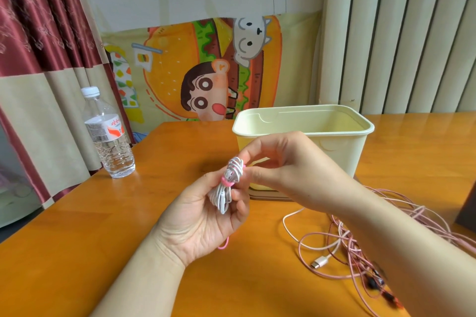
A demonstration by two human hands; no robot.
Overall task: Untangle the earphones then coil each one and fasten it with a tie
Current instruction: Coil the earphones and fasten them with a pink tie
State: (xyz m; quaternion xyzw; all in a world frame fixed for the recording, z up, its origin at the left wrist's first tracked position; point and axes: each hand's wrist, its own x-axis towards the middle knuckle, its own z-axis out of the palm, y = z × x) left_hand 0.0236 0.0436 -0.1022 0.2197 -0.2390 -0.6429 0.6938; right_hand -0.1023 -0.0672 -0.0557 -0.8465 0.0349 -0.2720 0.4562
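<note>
1. Grips a coiled white earphone [233, 171] in the left hand [203, 213], palm up, fingers and thumb curled round the lower half of the bundle, above the middle of the surface [77, 226].
2. Pinches the top loops of that coil with the right hand [280, 159], thumb and forefinger pressed onto the smooth, rubbery cord.
3. Carries a bright pink tie [226, 183] round the waist of the bundle, thin and glossy (loose tail dangling below the left hand at 6 o'clock).
4. Lies at 4 o'clock of the hands: a slack tangle of pink braided cable [345, 237], partly hidden under the right forearm, with a pale white cord [284, 224] looping out at its left and a flat, metallic-pink plug [320, 262] at its near edge.
5. Ends at 5 o'clock in small black and red parts [381, 284], too blurred to identify.
6. Stands at 1 o'clock, just behind the right hand: a cream plastic bin [342, 154], rectangular with rounded corners, a rolled rim and an open top.
7. Stands upright at 10 o'clock, near the left edge: a clear, ribbed plastic bottle [110, 141] with a white cap and a red-and-white label.
8. Gleams orange throughout, varnished wood with faint grain.
</note>
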